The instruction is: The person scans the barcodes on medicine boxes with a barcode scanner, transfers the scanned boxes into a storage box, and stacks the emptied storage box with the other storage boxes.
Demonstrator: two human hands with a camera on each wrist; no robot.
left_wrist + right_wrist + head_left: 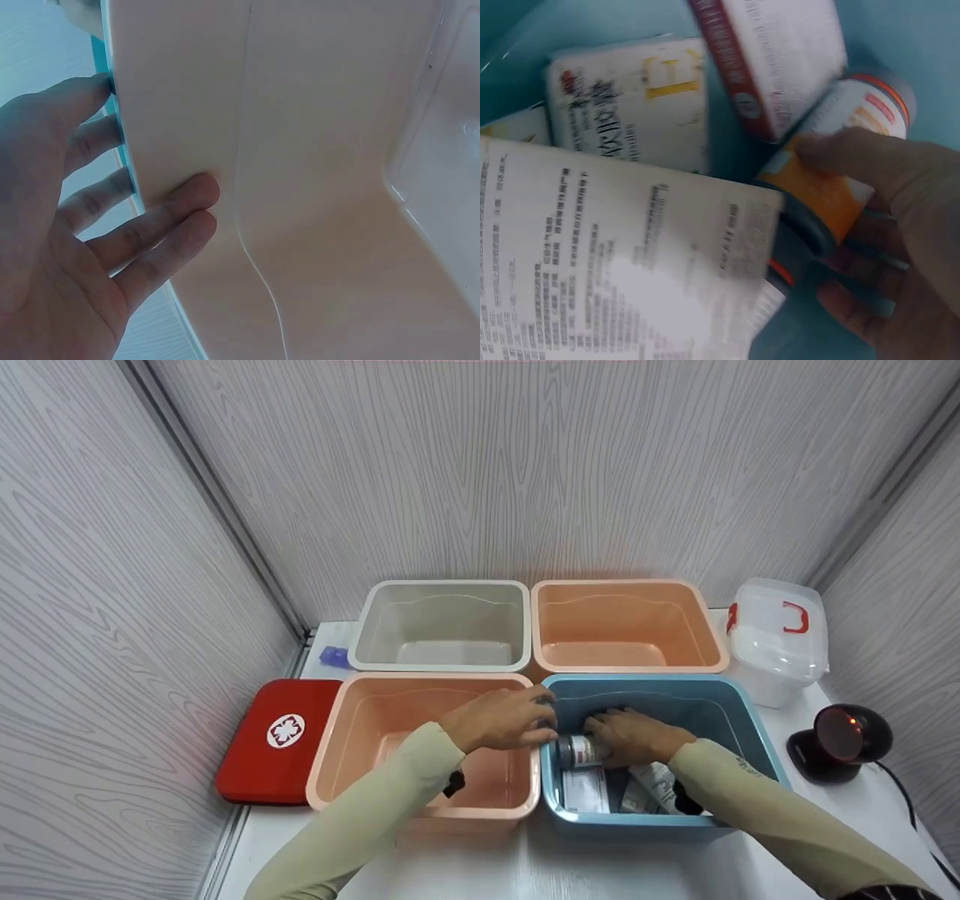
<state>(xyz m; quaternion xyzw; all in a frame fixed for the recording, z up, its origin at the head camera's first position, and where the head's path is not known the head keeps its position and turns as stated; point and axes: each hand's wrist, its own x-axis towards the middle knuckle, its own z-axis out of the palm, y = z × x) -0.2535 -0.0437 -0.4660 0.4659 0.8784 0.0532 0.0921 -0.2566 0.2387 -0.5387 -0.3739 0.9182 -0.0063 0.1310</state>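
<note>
My right hand (637,737) is down inside the blue bin (649,681). In the right wrist view its thumb lies across an orange-and-white labelled bottle (832,180) with a dark cap, and the fingers curl round the other side. Around the bottle lie a white box with a red edge (780,60), a white carton with a yellow mark (630,105) and a large white text-covered packet (622,255). My left hand (502,720) rests at the rim between the front peach bin (420,812) and the blue bin, fingers loosely spread over that edge.
Behind stand a grey bin (442,667) and another peach bin (630,668). A red first-aid case (277,765) is at left, near a small purple item (334,657). At right are a clear lidded box (780,637) and a black corded scanner-like device (840,742).
</note>
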